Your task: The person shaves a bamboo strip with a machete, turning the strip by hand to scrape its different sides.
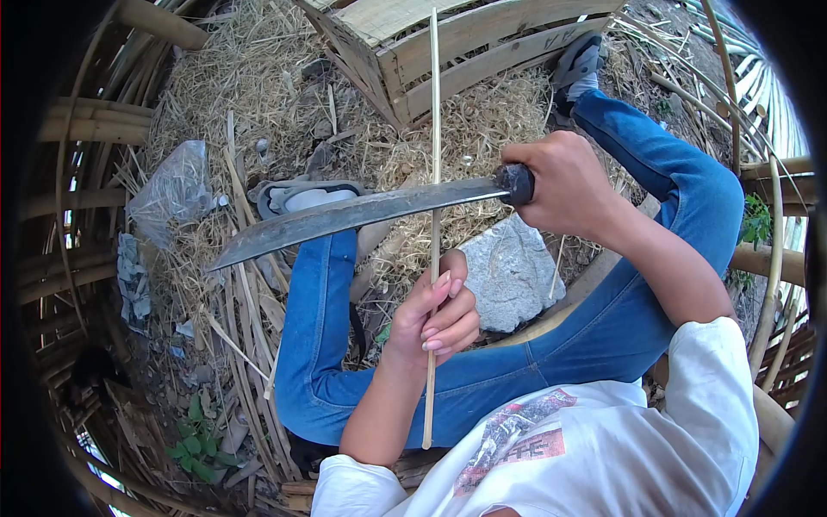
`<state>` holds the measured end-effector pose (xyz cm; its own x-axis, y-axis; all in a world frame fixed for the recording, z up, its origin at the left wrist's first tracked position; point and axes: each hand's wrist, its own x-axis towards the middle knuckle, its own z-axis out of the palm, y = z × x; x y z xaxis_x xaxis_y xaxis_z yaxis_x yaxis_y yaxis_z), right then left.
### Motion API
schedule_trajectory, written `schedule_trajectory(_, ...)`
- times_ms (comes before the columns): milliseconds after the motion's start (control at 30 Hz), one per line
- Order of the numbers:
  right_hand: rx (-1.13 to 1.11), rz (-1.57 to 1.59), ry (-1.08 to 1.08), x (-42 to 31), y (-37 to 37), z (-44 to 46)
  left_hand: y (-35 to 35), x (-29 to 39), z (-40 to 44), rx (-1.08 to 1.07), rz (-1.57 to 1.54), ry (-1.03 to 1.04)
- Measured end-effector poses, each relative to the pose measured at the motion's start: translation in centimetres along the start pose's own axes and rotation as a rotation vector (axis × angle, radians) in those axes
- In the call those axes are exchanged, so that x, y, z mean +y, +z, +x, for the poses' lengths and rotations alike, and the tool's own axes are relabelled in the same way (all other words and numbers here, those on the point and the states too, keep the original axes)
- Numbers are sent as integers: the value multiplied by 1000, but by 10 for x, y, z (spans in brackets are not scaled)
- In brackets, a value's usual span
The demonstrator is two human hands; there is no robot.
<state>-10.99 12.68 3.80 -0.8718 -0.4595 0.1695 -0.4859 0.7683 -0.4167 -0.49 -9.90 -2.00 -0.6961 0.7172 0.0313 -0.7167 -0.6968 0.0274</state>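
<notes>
In my right hand (560, 185) is the dark handle of a long machete (362, 211), its curved blade reaching left across the view. The blade crosses a thin bamboo strip (435, 112) a little above my left hand (439, 310). My left fingers are wrapped round this strip, which stands nearly vertical in the view, its lower end hanging past my wrist. Both hands are above my lap, the right one higher and farther right. A grey stone (508, 271) lies on the ground between my legs, right of my left hand.
A wooden crate (482, 43) stands ahead on ground covered with shavings (233, 86). Split bamboo strips (245, 345) lie at left, near a clear plastic bag (177, 194). Bamboo poles (86, 129) line both sides. My bent legs in jeans frame the stone.
</notes>
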Motion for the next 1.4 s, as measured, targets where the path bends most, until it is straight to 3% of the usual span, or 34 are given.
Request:
schedule_trajectory(100, 1, 16, 3, 2, 2, 0, 15, 0, 2, 203, 115, 33)
schedule_trajectory(200, -4, 17, 13, 3, 3, 0, 29, -5, 5, 420, 670, 98)
schedule_trajectory(400, -54, -34, 30, 2, 9, 0, 16, 1, 0, 446, 665, -48)
schedule_trajectory(500, -58, -17, 32, 2, 7, 1, 27, -2, 5, 530, 635, -7)
schedule_trajectory(767, -76, -29, 36, 0, 8, 1, -2, -9, 4, 566, 1027, 137)
schedule_trajectory(900, -71, -19, 19, 1, 10, -1, 6, -5, 5, 651, 1236, 30)
schedule_trajectory(1000, -86, -27, 24, 3, 11, 0, 12, -1, 6, 769, 1098, -75)
schedule_trajectory(1200, -78, -39, 21, 4, 9, 0, 3, -8, 9, 758, 1115, 18)
schedule_trajectory(1400, -62, -39, 15, 3, 13, -4, 13, -14, 10, 799, 1604, 265)
